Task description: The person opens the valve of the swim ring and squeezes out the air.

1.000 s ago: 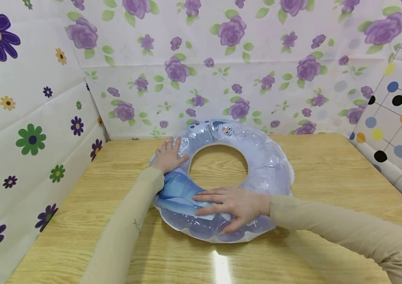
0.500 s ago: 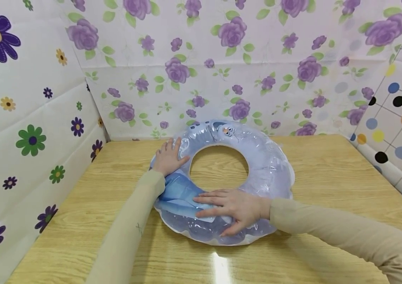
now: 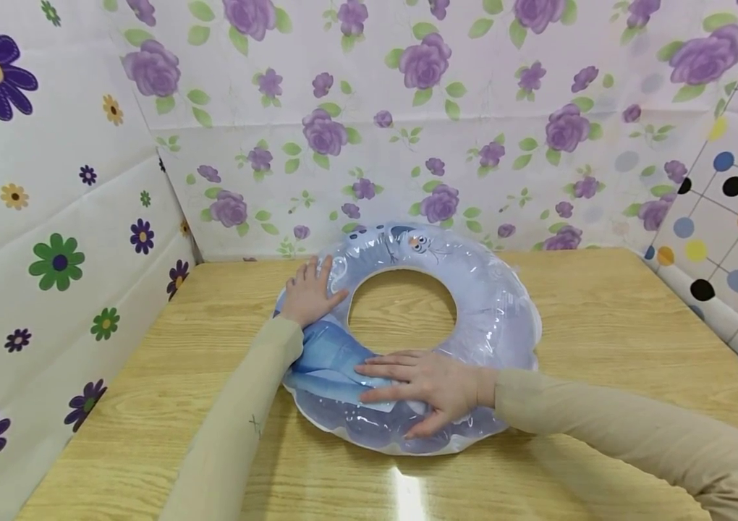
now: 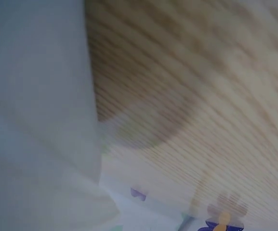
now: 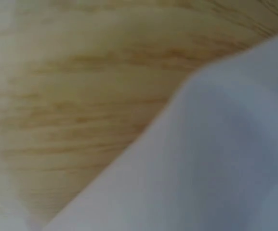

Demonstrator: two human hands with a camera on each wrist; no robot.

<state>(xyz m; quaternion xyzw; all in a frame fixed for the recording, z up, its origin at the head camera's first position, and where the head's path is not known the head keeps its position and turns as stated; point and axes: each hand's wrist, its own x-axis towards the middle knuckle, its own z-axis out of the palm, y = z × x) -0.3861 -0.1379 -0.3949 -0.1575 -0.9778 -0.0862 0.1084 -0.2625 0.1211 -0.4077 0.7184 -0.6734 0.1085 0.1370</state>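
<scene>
An inflated swim ring [image 3: 495, 318], pale lilac and see-through with a snowman print at the back and a blue printed part at the front left, lies flat in the head view. My left hand [image 3: 309, 291] rests on its left side, fingers spread and pointing away. Across the front of the ring lies my right hand [image 3: 430, 387], its straight fingers reaching left over the blue print. In the left wrist view, a blurred pale surface [image 4: 33, 115] fills the left side; the right wrist view has a similar pale surface [image 5: 216, 159]. Neither wrist view shows a hand.
The ring sits on a wood-grain table [image 3: 603, 318]. Behind it hangs a cloth with purple roses [image 3: 323, 130]. A flowered cloth [image 3: 56, 202] stands along the left, and a dotted cloth [image 3: 727, 239] along the right.
Both hands stay in place on the swim ring. The whole head view has shifted slightly, with the ring and hands a little lower in it now.
</scene>
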